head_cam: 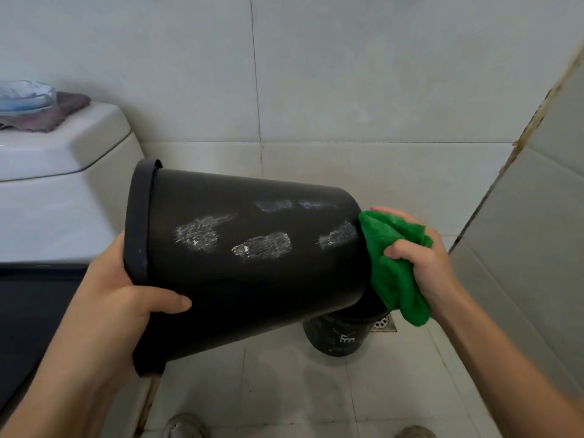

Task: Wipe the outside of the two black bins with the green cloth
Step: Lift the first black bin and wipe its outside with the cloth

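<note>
Pale tiled walls and floor, white toilet.

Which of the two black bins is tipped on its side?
The large bin held in both hands, smeared with whitish patches. The smaller bin stands upright on the floor behind it.

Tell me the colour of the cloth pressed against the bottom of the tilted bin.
Bright green cloth, seen in the head view, gripped by the right hand.

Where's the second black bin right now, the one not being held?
In the head view, the second black bin stands on the tiled floor, lower right of centre, partly hidden beneath the held bin, beside the floor drain.
</note>
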